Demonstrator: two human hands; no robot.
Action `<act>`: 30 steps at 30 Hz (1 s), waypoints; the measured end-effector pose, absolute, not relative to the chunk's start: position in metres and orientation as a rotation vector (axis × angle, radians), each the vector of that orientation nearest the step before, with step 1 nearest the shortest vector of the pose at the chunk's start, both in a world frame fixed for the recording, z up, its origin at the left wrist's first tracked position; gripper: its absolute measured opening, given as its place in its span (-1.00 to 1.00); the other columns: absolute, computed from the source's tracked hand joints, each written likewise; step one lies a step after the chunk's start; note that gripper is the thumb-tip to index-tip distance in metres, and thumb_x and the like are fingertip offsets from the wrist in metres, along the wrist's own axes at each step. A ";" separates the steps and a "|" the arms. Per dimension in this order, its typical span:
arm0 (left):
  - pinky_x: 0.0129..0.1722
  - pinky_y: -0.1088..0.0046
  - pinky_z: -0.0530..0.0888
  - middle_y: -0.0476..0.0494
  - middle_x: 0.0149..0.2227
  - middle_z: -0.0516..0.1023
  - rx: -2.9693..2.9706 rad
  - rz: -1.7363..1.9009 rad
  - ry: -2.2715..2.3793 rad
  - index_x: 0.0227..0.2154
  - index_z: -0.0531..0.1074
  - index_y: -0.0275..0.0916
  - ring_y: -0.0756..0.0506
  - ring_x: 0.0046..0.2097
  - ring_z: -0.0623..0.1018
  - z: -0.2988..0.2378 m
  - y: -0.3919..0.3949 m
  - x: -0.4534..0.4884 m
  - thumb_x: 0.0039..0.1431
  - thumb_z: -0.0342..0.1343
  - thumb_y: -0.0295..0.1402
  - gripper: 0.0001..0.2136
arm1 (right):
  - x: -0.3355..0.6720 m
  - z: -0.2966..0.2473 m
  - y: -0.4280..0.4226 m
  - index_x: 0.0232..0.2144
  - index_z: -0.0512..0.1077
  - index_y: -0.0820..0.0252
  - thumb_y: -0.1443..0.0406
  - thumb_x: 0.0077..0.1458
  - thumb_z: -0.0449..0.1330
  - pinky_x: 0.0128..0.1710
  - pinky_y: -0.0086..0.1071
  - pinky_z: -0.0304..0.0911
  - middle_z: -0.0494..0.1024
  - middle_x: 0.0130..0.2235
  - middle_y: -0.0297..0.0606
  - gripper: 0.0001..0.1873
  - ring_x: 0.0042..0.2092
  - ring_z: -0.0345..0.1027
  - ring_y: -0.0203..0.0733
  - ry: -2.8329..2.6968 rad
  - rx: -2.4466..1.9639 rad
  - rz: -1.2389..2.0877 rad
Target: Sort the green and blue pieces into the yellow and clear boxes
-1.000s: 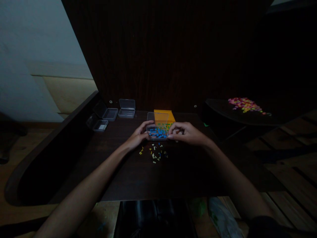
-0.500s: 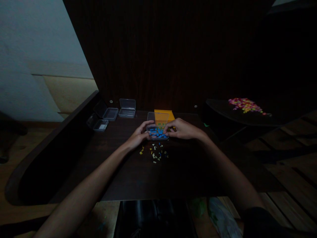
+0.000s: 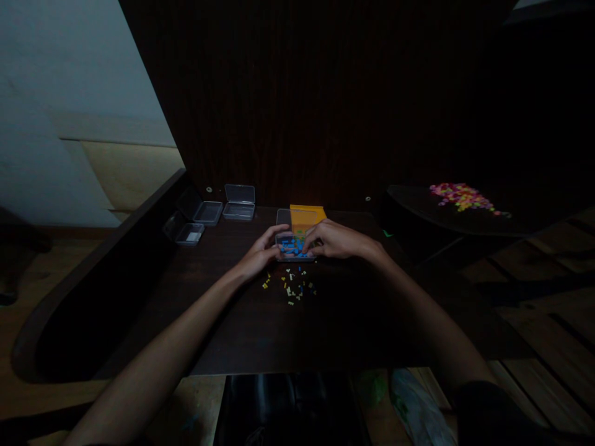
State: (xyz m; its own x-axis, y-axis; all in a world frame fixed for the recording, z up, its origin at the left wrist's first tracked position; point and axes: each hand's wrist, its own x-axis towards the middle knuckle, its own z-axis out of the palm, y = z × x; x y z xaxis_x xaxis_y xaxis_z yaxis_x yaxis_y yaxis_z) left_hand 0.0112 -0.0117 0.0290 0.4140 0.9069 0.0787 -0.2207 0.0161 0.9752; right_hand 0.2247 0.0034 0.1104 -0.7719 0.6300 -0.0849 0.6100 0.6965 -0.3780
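A clear plastic box (image 3: 297, 258) with its lid tipped up at the back stands on the dark table. Small blue building bricks (image 3: 289, 246) lie inside it. My left hand (image 3: 261, 253) is closed on the box's left side, thumb in front and fingers behind. From the right, my right hand (image 3: 332, 238) reaches into the box, its fingertips pinched together among the blue bricks; whatever is between them is hidden. In front of the box, small pale, yellow and blue bricks (image 3: 290, 291) are scattered on the table. Behind its raised lid lies a yellow-orange tray-like piece (image 3: 311, 217).
Several clear boxes with raised lids, among them one box (image 3: 239, 212), stand at the table's back left. A heap of pink and yellow pieces (image 3: 465, 197) lies on a dark shelf (image 3: 413, 204) at the right. A tall dark panel (image 3: 297, 111) rises behind the table.
My right hand has shifted slightly left, its fingertips deeper among the blue bricks. My left hand and the box stay in place.
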 end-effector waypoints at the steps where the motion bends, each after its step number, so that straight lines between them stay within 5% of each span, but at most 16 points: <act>1: 0.13 0.12 0.34 -0.17 0.08 0.44 1.232 1.007 0.716 0.04 0.36 -0.17 -0.22 0.11 0.42 0.029 -0.012 0.012 -0.15 0.13 -0.50 -0.43 | 0.224 0.110 0.004 -0.31 0.62 0.18 0.46 0.02 0.26 -0.20 -0.40 0.24 0.63 -0.28 -0.25 -0.81 -0.25 0.45 -0.20 -2.851 -1.027 0.608; 30: 0.08 0.10 0.40 -0.17 0.06 0.44 1.123 1.022 0.654 0.00 0.39 -0.19 -0.23 0.07 0.45 0.030 -0.012 0.012 -0.19 0.13 -0.54 -0.44 | 0.236 0.108 -0.006 -0.27 0.63 0.16 0.40 -0.07 0.19 -0.20 -0.38 0.21 0.50 -0.26 -0.23 -0.71 -0.30 0.30 -0.25 -2.870 -1.089 0.440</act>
State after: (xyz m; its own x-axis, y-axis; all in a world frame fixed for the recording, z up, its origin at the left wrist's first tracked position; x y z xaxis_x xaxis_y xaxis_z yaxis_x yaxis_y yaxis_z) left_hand 0.0117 -0.0125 0.0305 0.4165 0.9071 0.0602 -0.3251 0.0868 0.9417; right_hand 0.2364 -0.0061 0.1083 -0.7529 0.6552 -0.0625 0.6438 0.7134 -0.2769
